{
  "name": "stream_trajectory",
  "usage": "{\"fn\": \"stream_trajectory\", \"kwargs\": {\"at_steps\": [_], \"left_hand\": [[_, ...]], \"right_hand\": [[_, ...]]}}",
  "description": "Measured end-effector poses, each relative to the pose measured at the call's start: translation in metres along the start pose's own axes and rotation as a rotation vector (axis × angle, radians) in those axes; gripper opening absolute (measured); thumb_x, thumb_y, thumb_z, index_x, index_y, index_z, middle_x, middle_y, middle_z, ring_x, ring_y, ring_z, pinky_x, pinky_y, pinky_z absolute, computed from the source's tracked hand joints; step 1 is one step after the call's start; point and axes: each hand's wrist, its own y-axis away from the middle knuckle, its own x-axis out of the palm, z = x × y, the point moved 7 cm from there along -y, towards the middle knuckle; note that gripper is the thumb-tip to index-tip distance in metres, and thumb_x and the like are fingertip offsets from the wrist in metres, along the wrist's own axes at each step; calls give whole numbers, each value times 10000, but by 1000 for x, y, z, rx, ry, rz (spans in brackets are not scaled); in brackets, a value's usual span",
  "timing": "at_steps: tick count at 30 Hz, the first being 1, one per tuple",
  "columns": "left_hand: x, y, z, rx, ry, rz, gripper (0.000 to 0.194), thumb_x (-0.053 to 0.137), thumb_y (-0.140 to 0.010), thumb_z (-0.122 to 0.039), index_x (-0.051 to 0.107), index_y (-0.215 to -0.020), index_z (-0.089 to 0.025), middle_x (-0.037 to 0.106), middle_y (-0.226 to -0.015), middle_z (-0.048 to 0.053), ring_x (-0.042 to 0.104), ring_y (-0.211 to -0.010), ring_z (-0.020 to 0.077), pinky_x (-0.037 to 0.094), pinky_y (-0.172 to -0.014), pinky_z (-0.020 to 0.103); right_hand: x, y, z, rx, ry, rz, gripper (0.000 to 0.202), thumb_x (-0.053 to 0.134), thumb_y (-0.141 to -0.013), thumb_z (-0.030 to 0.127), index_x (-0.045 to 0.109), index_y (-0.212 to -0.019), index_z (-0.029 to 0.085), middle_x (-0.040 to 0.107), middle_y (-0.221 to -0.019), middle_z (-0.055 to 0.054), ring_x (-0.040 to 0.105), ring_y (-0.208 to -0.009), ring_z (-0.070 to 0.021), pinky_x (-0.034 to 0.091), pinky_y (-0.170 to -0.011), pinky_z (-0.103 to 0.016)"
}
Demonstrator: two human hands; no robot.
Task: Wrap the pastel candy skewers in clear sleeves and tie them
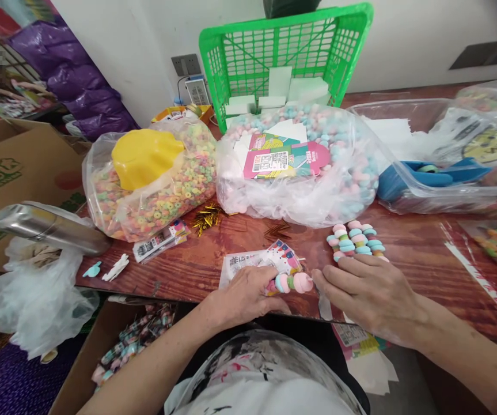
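Observation:
Near the table's front edge my left hand (248,293) is closed around a short skewer of pink, blue and green candies (292,283), its pink end pointing right. My right hand (367,297) is bent with its fingertips by that pink end; what it pinches, if anything, is too small to make out. Under and behind my left hand lie printed clear packets (248,262). Several finished-looking candy strings (356,239) lie side by side just beyond my right hand. Gold twist ties (207,218) lie farther back on the left.
Behind stand a bag of ring candies (188,173) with a yellow bowl (147,158), a bag of pink and blue candies (352,167), a green basket (213,75) and a clear tub (425,184). A steel flask (53,227) lies left; an open box (84,357) sits below the edge.

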Motion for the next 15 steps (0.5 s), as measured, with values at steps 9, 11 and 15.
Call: {"fn": "stream_trajectory", "kwargs": {"at_steps": [9,11,15], "left_hand": [[-9,-2,3,-9,19,-18,574,797,-637,-465,542,-1076,-199,628,-975,36,582,-888,229,412,-730,285],[-13,1,4,-22,56,-29,691,796,-651,-433,475,-1223,-215,624,-1069,64,588,-978,265,426,-806,324],[-9,3,2,-46,199,41,721,764,-700,-388,409,-1313,-249,635,-1028,53,617,-950,268,453,-773,327]], "right_hand": [[39,-13,-13,83,-387,217,308,395,-789,-6,606,-905,186,610,-727,1,493,-613,-133,269,-563,-301],[42,-16,-14,86,-347,192,331,406,-776,-18,605,-934,193,620,-747,3,501,-626,-141,268,-574,-303],[49,-30,0,19,-295,180,298,439,-769,-11,589,-920,196,623,-781,-2,508,-641,-152,273,-593,-305]]}}
